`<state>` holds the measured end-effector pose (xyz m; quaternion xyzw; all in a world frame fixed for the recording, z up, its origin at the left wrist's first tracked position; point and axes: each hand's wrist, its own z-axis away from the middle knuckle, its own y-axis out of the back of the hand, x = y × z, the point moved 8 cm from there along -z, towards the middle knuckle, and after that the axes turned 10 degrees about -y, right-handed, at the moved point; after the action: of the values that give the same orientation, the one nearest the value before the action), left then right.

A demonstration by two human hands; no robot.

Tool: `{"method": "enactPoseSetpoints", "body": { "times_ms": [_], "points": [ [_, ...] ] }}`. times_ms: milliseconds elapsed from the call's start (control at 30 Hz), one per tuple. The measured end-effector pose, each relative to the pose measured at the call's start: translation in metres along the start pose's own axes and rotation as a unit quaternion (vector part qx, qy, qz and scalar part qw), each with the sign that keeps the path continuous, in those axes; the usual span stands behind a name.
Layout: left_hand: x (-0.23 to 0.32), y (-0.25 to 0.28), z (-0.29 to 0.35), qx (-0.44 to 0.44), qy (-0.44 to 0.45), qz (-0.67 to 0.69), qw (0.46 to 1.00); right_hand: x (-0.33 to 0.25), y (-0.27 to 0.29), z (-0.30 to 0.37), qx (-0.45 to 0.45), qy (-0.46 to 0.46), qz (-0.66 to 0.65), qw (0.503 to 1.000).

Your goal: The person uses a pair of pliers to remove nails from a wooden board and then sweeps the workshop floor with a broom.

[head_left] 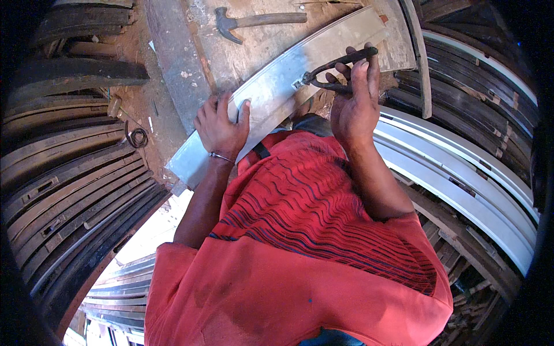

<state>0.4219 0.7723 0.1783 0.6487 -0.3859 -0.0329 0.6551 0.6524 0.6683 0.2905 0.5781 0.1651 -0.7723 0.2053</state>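
Note:
A long pale board (271, 86) with a grooved edge lies aslant, from the lower left up to the right. My left hand (219, 126) grips it towards its lower left end, with the thumb on the face and the fingers at the far edge. In my right hand (356, 109) is a pair of dark pincers (323, 72). One handle runs past the raised fingers and the other lies nearer the palm. The pincer head rests against the board's face near its middle; whatever is between the jaws is too small to make out.
Beyond the board a claw hammer (262, 21) lies on the worn wooden worktop (184, 52). Stacked dark timber (69, 173) fills the left side. White lengths (450, 155) and more dark timber (473, 81) stand at the right. A dark coil (137, 137) lies at the left.

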Motion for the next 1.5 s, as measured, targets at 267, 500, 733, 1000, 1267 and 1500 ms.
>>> {"method": "enactPoseSetpoints", "body": {
  "times_ms": [267, 500, 733, 1000, 1267, 1500],
  "points": [
    [0.002, 0.001, -0.001, 0.012, -0.007, -0.006, 1.000, -0.003, 0.001, -0.006, 0.010, 0.074, 0.091, 0.993],
    [0.004, 0.000, -0.001, 0.023, -0.010, -0.028, 0.999, 0.000, 0.002, -0.014, -0.017, 0.136, 0.034, 0.990],
    [0.004, -0.002, -0.001, 0.008, -0.006, -0.019, 1.000, -0.010, -0.011, -0.029, -0.253, 0.164, 0.069, 0.951],
    [0.009, 0.001, -0.003, 0.012, -0.015, -0.039, 0.999, -0.012, -0.023, -0.057, -0.520, 0.045, 0.115, 0.845],
    [0.014, 0.003, -0.002, 0.013, -0.006, -0.039, 0.999, -0.004, -0.008, -0.055, -0.419, 0.038, 0.122, 0.899],
    [0.067, -0.020, -0.043, 0.014, -0.159, 0.253, 0.954, -0.007, -0.006, -0.037, -0.274, 0.005, 0.088, 0.958]
  ]
}}
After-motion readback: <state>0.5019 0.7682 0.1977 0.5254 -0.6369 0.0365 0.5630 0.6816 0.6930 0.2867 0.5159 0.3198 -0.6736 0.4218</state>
